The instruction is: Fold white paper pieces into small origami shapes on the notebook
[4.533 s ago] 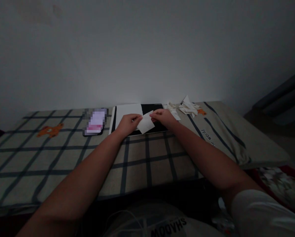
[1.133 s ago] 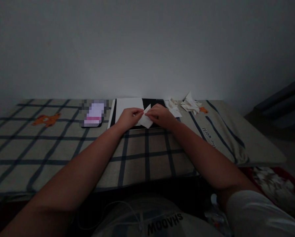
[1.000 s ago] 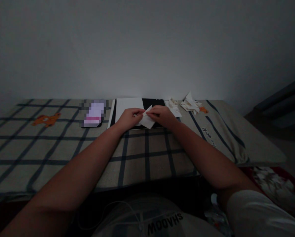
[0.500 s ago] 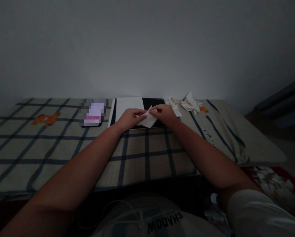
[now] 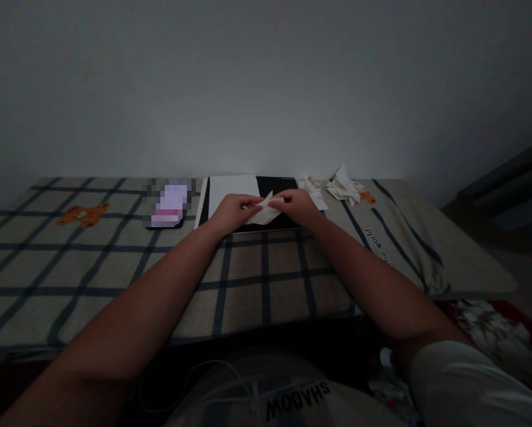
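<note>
The far edge of the checked cloth (image 5: pixel 243 296) lay along the wall (image 5: pixel 266 89), and a broad strip of it stretched between the hands and its near edge. On the left, the phone (image 5: pixel 168 203) lay apart from the left hand (image 5: pixel 231 212); on the right, the scraps (image 5: pixel 343 188) lay near the right hand (image 5: pixel 299 204). The paper (image 5: pixel 266 213) was white and folded, one sharp corner pointing up. It was above the black folder (image 5: pixel 280 186), and each hand pinched one side of it between thumb and fingers.

Small white paper (image 5: pixel 266 215), creased, one pointed corner upward, over a flat black surface (image 5: pixel 276 187).
</note>
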The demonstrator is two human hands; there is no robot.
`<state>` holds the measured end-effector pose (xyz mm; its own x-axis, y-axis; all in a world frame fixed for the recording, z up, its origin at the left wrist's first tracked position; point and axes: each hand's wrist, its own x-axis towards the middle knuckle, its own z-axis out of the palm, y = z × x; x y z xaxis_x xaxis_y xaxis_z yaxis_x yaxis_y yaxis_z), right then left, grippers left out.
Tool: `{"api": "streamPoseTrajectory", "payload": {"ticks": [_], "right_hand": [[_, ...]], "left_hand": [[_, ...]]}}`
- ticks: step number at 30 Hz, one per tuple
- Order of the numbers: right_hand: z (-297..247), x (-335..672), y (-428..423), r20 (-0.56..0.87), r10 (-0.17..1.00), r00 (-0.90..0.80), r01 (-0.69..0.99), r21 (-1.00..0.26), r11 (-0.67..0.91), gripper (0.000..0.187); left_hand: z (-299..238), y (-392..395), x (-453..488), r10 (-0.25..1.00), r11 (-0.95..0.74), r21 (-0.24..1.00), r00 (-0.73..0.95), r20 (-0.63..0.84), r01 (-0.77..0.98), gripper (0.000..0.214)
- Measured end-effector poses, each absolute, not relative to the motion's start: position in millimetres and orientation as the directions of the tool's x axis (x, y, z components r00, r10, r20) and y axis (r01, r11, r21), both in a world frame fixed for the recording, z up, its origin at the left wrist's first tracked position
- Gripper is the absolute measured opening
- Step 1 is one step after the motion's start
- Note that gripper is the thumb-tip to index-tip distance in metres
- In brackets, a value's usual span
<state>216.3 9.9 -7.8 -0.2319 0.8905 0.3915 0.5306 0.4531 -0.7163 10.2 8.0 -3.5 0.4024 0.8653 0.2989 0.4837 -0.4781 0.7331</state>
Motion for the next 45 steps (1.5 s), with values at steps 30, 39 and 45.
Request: {"api": "streamPoseTrajectory", "payload": {"ticks": [30,39,45], "right_hand": [[0,210,-1,0.533,0.752,-0.389,0.614,-0.458,0.642,0.017],[-3,210,1,0.503,0.790,-0.349,0.658,-0.469,0.589,0.017],[-4,210,2,0.540,0.737,-0.407,0.621,-0.429,0.656,0.017]], "left_hand": [[2,5,12,0.914,-0.396,0.694,0.327,0.238,0.601,0.027],[0,4,14,0.904,-0.421,0.690,0.337,0.263,0.589,0.023],[-3,4,13,0.880,-0.472,0.624,0.382,0.283,0.623,0.027]]}}
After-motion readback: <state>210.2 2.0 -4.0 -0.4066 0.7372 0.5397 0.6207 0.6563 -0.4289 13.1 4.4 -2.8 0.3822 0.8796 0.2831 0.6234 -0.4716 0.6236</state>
